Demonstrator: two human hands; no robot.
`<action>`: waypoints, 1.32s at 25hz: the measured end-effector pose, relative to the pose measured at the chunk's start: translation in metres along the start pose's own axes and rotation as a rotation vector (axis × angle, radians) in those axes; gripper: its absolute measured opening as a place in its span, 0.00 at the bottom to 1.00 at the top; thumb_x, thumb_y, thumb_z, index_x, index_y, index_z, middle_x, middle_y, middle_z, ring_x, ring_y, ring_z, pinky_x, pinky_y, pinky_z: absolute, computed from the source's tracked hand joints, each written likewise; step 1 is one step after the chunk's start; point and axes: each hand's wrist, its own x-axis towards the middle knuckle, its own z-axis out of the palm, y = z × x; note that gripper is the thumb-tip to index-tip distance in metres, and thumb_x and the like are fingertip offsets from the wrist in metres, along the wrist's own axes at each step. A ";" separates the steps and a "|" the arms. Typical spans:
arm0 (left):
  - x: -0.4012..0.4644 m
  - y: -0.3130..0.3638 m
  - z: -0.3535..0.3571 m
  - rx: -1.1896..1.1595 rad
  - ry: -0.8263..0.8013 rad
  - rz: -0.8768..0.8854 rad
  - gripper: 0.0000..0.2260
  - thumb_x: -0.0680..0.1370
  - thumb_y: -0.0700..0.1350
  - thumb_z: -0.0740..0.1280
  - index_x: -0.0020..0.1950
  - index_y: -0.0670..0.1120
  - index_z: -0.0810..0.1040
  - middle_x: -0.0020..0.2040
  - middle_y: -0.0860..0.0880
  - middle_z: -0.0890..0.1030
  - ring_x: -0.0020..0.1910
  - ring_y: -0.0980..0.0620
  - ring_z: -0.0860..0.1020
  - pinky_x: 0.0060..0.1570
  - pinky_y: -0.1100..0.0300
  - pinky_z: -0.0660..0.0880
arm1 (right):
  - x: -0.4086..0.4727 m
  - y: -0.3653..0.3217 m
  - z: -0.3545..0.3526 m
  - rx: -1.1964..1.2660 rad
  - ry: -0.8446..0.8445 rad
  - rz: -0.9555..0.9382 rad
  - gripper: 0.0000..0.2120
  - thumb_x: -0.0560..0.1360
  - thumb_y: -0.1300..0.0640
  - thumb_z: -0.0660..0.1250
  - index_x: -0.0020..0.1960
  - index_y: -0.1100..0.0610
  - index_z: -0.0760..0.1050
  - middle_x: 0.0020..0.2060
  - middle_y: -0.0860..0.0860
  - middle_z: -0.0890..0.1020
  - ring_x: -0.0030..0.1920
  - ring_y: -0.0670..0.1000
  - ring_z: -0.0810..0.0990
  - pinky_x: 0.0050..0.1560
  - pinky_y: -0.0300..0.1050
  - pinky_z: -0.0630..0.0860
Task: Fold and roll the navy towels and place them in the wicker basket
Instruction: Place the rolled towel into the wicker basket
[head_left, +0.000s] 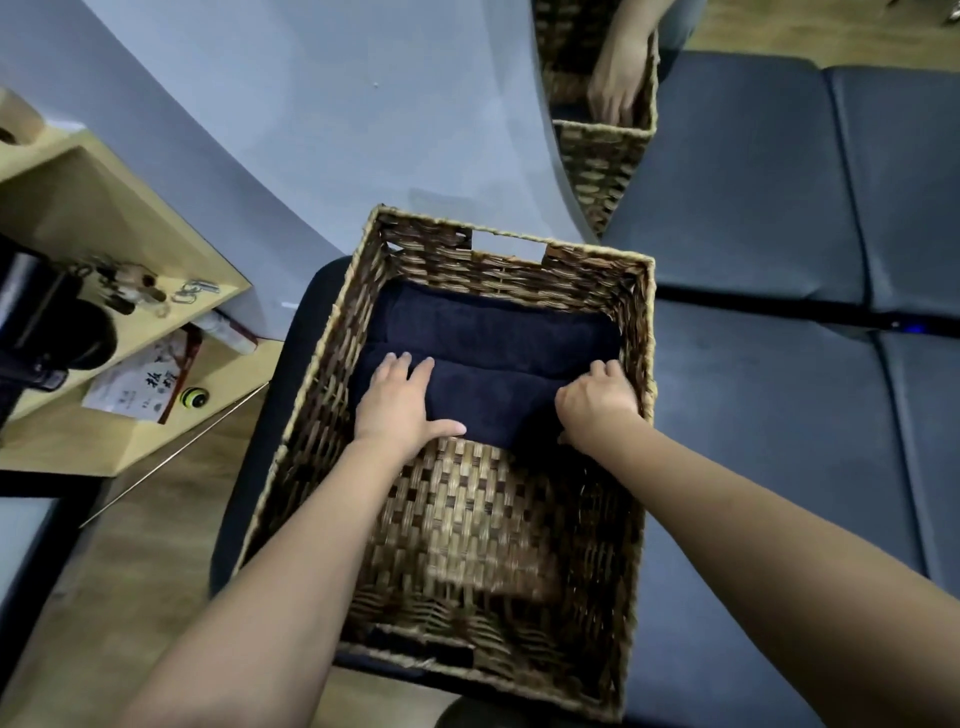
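The rolled navy towel (493, 400) lies crosswise mid-frame in the woven wicker basket (641, 415); left hand (402, 402) presses flat-fingered; right hand (597, 405) curls over its end.

We seem to be in a treatment or massage-type room, maybe a clinic or spa; can't tell for sure. Clues: dark padded vinyl couches (753, 176) w/ seams, pushed side by side at right; a plain pale wall (291, 104) w/ a mirror (587, 62) edge on it; a light wood shelf unit (119, 218) at left holding keys, a printed packet & misc small items; wood-look floor (156, 545) below.
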 end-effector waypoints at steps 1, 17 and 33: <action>0.002 -0.002 0.003 -0.028 0.009 0.005 0.48 0.69 0.71 0.70 0.81 0.51 0.58 0.81 0.46 0.58 0.81 0.45 0.52 0.77 0.49 0.58 | 0.005 0.002 -0.002 0.016 -0.016 0.000 0.21 0.82 0.44 0.62 0.70 0.53 0.72 0.67 0.56 0.76 0.66 0.59 0.70 0.68 0.55 0.62; -0.002 0.005 -0.021 0.190 -0.155 -0.103 0.48 0.74 0.74 0.61 0.83 0.51 0.46 0.83 0.41 0.50 0.81 0.37 0.47 0.77 0.45 0.58 | -0.018 -0.023 -0.003 0.085 -0.050 0.130 0.27 0.84 0.62 0.53 0.80 0.67 0.49 0.79 0.66 0.56 0.77 0.69 0.58 0.77 0.64 0.56; -0.059 0.136 -0.174 0.067 0.212 0.469 0.33 0.79 0.61 0.65 0.81 0.55 0.58 0.82 0.48 0.58 0.80 0.47 0.58 0.76 0.47 0.60 | -0.137 0.084 -0.032 0.693 0.736 0.089 0.38 0.76 0.33 0.64 0.78 0.54 0.63 0.77 0.56 0.65 0.69 0.62 0.71 0.70 0.57 0.68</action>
